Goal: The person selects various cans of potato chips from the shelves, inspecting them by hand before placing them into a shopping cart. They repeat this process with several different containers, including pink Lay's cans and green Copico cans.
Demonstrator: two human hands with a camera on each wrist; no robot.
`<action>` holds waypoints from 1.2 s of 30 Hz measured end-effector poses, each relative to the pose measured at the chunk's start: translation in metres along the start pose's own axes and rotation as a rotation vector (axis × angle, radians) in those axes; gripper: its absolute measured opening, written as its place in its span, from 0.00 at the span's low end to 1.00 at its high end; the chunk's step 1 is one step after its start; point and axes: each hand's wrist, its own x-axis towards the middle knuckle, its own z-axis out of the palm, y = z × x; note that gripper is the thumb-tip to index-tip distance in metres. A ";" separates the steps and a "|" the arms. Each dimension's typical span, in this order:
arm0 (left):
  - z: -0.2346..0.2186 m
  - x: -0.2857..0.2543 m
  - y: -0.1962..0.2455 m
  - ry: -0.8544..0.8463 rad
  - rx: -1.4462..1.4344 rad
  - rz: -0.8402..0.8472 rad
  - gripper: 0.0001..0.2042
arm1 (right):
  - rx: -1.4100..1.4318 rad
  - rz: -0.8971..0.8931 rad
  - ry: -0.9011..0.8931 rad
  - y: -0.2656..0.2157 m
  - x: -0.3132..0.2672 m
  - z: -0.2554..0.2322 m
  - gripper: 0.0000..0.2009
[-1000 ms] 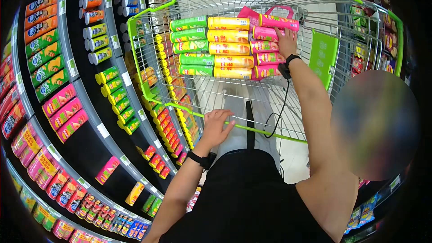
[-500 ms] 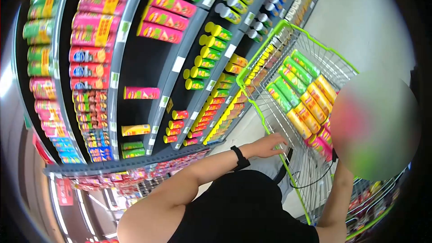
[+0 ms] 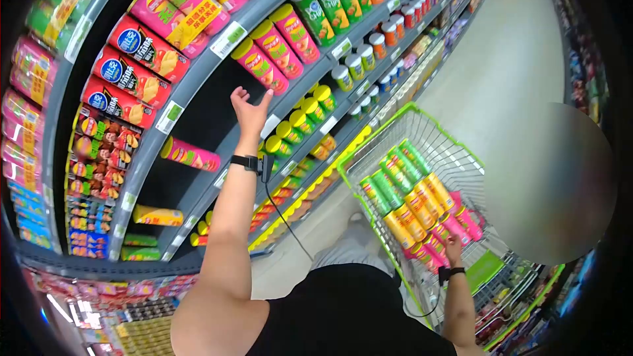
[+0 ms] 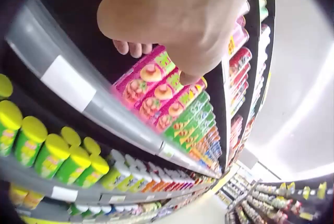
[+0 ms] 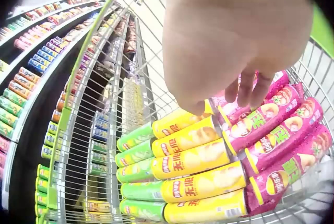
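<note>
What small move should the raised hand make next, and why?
Probably reach a little further and close around one of the pink cans on the shelf. The left hand is up by them with fingers spread and holds nothing. The right hand rests on the pink cans in the cart, stacked beside yellow and green rows, so another pink can looks likeliest.
</note>
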 end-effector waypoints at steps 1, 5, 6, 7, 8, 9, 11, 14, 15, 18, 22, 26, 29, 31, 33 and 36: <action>0.008 0.015 -0.005 0.013 0.037 0.001 0.44 | 0.063 0.034 -0.007 -0.018 -0.011 -0.002 0.16; 0.030 0.049 -0.008 -0.043 -0.062 0.028 0.43 | 0.182 0.024 -0.027 -0.010 -0.026 0.014 0.16; 0.024 0.050 0.007 -0.115 -0.117 -0.012 0.42 | 0.160 0.036 -0.002 -0.025 -0.034 0.015 0.16; 0.021 0.049 0.013 -0.192 -0.168 -0.051 0.41 | 0.208 0.061 0.002 -0.048 -0.045 0.014 0.16; 0.029 0.050 0.004 -0.098 -0.101 0.036 0.38 | 0.221 0.104 -0.010 -0.065 -0.052 0.011 0.15; 0.030 0.050 0.000 -0.103 -0.092 0.028 0.37 | 0.237 0.146 -0.023 -0.081 -0.056 0.009 0.14; 0.022 0.051 -0.004 -0.115 -0.065 0.018 0.37 | 0.268 0.160 -0.020 -0.112 -0.063 0.005 0.13; 0.008 0.041 -0.019 -0.052 -0.074 0.185 0.36 | 0.280 0.038 -0.020 -0.142 -0.062 0.012 0.10; -0.003 0.036 -0.020 -0.044 -0.136 0.288 0.35 | 0.277 -0.027 -0.021 -0.152 -0.060 0.015 0.09; -0.038 0.008 -0.012 -0.035 -0.300 0.535 0.35 | 0.192 -0.160 -0.065 -0.209 -0.058 0.030 0.08; -0.047 -0.073 0.015 -0.312 -0.735 0.434 0.33 | 0.258 -0.295 -0.245 -0.329 -0.065 0.066 0.12; -0.049 -0.154 0.018 -0.823 -0.749 0.331 0.33 | 0.963 -0.206 -0.800 -0.478 -0.105 0.080 0.32; -0.050 -0.183 0.026 -0.962 -0.986 0.053 0.34 | 0.865 -0.239 -0.912 -0.495 -0.104 0.088 0.35; -0.047 -0.186 0.029 -0.986 -1.131 -0.095 0.33 | 0.766 -0.214 -0.901 -0.481 -0.106 0.090 0.35; -0.042 -0.184 0.024 -1.080 -1.170 -0.157 0.32 | 0.741 -0.171 -0.892 -0.474 -0.105 0.092 0.34; -0.039 -0.178 0.028 -1.135 -1.145 -0.213 0.34 | 0.796 -0.255 -0.546 -0.467 -0.126 0.101 0.33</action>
